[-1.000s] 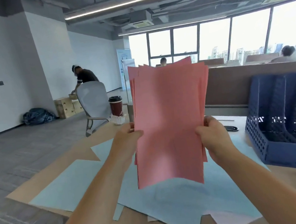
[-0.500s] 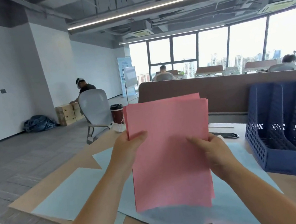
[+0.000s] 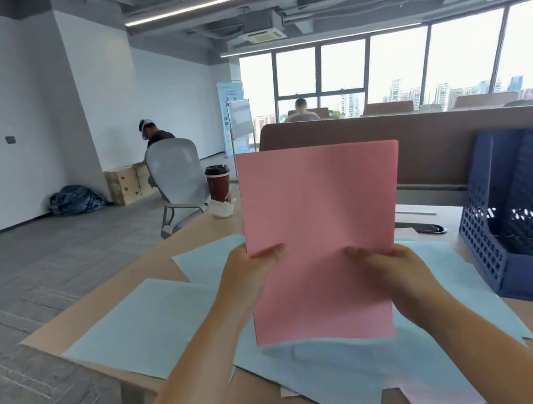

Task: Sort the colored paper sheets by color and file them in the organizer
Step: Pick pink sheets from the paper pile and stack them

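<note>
The pink papers (image 3: 323, 228) are hiding most fingers of the left hand (image 3: 244, 276) and the right hand (image 3: 390, 273); the blue organizer (image 3: 500, 238) at 3 o'clock is running off the edge; a dark flat thing (image 3: 427, 227) at its 9 o'clock is looking too small to name.

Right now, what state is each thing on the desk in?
pink sheets: squared stack, held upright over the blue sheets.
left hand: grips the stack's left edge.
right hand: grips the stack's right edge.
blue sheets: loose, flat, overlapping on the desk.
organizer: upright, visible slots hold no paper.
coffee cup: upright, lid on.
</note>
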